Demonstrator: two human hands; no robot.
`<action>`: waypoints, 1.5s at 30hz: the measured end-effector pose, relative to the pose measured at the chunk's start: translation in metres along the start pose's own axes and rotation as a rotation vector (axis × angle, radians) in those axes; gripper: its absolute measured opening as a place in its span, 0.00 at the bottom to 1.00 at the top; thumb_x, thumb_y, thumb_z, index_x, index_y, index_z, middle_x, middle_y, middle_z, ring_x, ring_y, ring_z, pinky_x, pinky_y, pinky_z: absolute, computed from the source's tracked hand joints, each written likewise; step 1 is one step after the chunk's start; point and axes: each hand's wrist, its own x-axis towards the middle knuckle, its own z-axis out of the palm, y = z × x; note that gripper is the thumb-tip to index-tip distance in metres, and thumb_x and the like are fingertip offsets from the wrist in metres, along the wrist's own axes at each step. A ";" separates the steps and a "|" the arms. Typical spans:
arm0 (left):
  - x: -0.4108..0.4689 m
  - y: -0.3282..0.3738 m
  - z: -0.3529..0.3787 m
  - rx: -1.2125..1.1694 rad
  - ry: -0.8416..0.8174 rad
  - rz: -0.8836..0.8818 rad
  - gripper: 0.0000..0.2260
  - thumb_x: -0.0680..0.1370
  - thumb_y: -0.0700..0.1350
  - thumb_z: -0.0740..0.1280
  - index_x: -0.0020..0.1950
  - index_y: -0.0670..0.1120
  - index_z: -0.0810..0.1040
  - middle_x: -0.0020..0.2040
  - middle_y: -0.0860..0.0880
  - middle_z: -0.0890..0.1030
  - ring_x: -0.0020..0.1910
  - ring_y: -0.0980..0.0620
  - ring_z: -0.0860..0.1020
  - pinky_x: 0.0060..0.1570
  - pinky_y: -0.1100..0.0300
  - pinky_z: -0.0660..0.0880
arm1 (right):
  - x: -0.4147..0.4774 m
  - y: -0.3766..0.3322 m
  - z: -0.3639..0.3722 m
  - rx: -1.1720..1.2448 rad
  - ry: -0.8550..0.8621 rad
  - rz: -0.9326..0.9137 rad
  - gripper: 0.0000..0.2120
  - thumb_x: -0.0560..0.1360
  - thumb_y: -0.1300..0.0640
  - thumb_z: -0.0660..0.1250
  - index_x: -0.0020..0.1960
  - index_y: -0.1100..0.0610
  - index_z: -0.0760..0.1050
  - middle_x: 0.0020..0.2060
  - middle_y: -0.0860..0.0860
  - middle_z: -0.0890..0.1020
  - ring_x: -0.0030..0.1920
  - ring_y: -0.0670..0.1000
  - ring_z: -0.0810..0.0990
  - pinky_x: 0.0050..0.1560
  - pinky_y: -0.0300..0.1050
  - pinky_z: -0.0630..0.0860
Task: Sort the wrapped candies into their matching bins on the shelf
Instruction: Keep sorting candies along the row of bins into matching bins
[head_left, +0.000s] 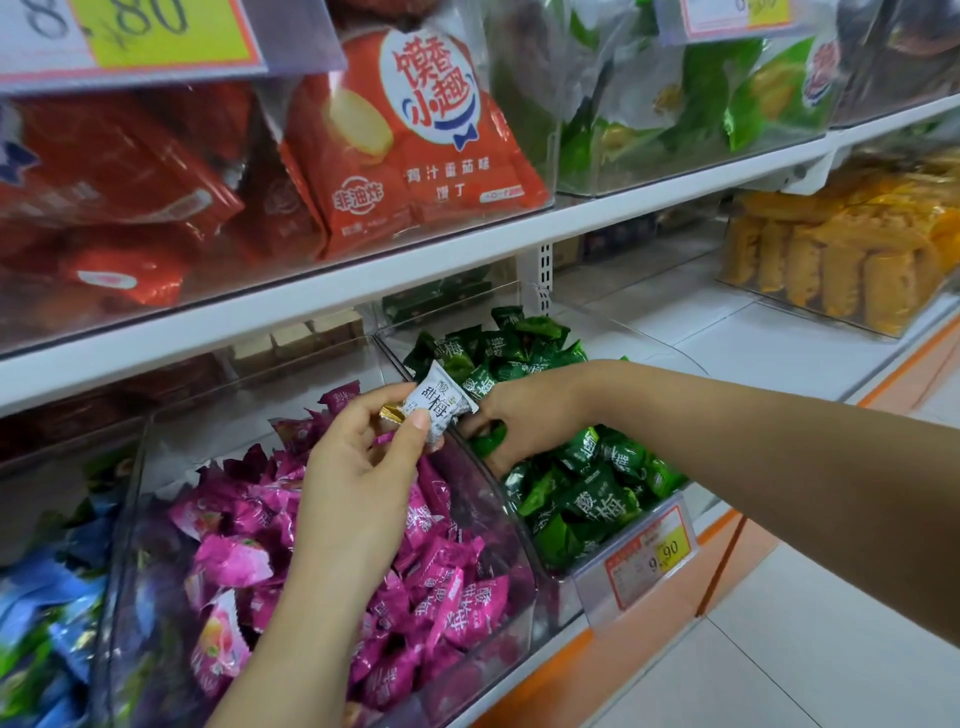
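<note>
My left hand (363, 457) is raised over the clear bin of pink candies (457, 592). It pinches a white wrapped candy (440, 402) between thumb and fingers, with a small gold candy (390, 414) and a bit of pink wrapper tucked behind it. My right hand (524, 415) reaches into the neighbouring clear bin of green candies (587, 493), fingers curled round a green candy (488, 440). The two hands are almost touching at the wall between the bins.
A bin of blue candies (47, 613) stands at far left. The white shelf board (415, 265) above carries bins of red snack bags (410, 140) and green bags (727, 98). Yellow snacks (841, 260) fill a bin at right. A price tag (649, 558) hangs below the green bin.
</note>
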 end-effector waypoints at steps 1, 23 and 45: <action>0.000 0.001 0.000 -0.005 0.003 0.000 0.08 0.77 0.48 0.66 0.54 0.59 0.77 0.38 0.65 0.81 0.35 0.67 0.76 0.32 0.79 0.68 | -0.002 -0.001 0.000 0.004 -0.033 -0.007 0.23 0.74 0.49 0.68 0.68 0.49 0.71 0.66 0.49 0.72 0.64 0.51 0.71 0.66 0.51 0.69; -0.003 0.003 -0.001 -0.007 0.015 0.003 0.08 0.77 0.47 0.66 0.54 0.59 0.77 0.40 0.59 0.81 0.34 0.70 0.76 0.31 0.80 0.68 | -0.011 0.007 0.003 0.076 0.202 0.044 0.16 0.81 0.55 0.58 0.65 0.59 0.73 0.55 0.49 0.78 0.53 0.50 0.77 0.55 0.42 0.74; -0.006 0.004 -0.003 -0.014 0.034 -0.025 0.10 0.77 0.48 0.66 0.57 0.58 0.78 0.45 0.55 0.80 0.37 0.57 0.76 0.29 0.78 0.69 | 0.015 0.003 0.013 0.168 -0.032 0.149 0.22 0.81 0.49 0.56 0.73 0.56 0.63 0.66 0.53 0.72 0.65 0.52 0.71 0.66 0.49 0.65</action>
